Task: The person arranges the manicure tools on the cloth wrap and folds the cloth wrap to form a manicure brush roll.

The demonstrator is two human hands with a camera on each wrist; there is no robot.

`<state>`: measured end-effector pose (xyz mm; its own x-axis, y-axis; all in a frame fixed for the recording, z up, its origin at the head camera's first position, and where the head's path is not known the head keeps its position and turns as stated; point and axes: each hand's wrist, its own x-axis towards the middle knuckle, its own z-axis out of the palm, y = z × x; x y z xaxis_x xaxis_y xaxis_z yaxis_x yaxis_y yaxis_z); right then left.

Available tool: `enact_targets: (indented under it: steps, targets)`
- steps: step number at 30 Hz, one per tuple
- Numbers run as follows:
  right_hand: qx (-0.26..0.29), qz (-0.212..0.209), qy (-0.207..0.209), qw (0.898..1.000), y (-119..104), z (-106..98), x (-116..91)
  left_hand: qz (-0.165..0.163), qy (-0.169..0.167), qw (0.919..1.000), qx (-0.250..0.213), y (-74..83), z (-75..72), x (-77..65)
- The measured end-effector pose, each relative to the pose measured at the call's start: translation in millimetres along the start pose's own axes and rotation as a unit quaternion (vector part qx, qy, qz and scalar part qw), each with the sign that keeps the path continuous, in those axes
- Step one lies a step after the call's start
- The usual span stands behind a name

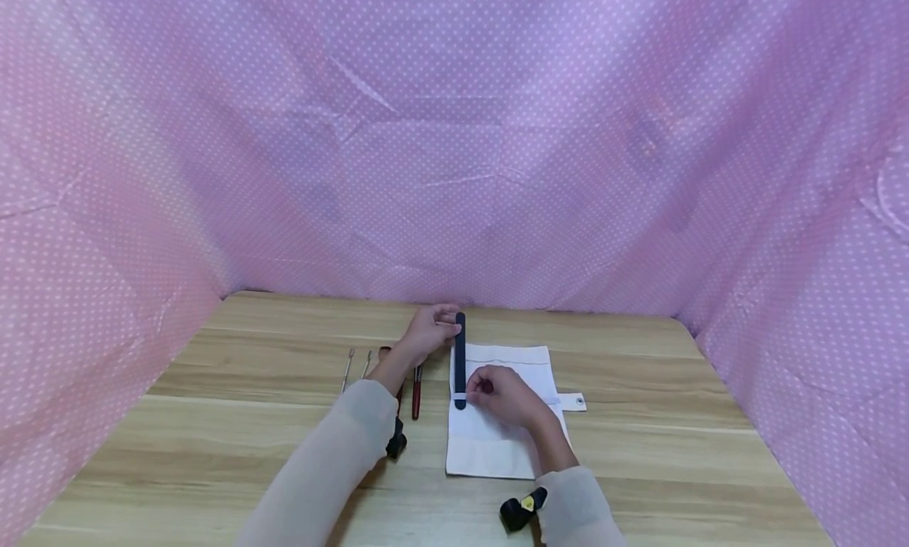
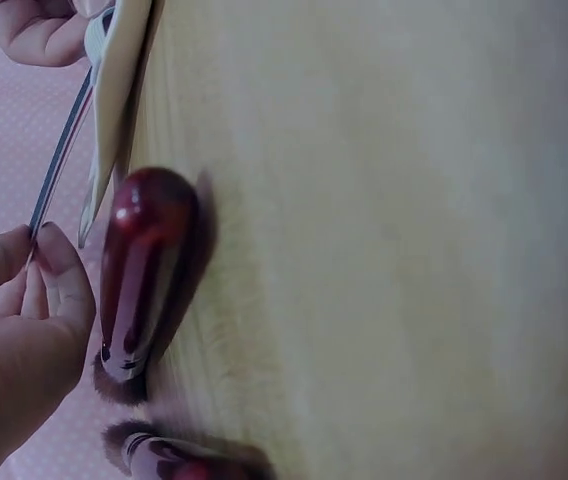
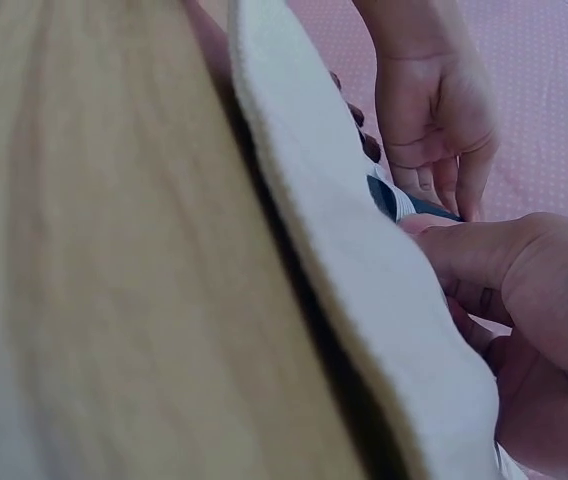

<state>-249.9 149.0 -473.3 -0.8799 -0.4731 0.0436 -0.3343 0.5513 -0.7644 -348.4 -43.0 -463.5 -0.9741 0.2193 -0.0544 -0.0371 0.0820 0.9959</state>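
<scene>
A pink-to-lilac cloth (image 1: 454,152) with small white dots hangs at the back and along both sides, creased in places, close behind the far edge of the table (image 1: 675,421), whose pale wood-grain top has rounded far corners and brownish streaks running from side to side. Left of centre on it lie two slender silvery tools (image 1: 347,371), apart from each other, the right-hand one partly hidden. Just to their right are two dark-bristled brushes (image 1: 416,401), one mostly covered, the other showing a glossy dark red handle, bristles towards the far edge.
</scene>
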Motion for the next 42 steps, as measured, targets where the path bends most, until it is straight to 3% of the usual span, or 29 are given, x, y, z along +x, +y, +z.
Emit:
enact_targets:
  steps: [20,42]
  targets:
    - [-0.018,-0.009,0.013,1.0,0,-1,4,-0.04,-0.037,0.9983,0.019,7.5,-7.9,-4.8]
    - [-0.01,-0.011,0.011,1.0,-1,2,2,-0.047,-0.058,0.9968,0.026,3.5,-13.2,-9.3]
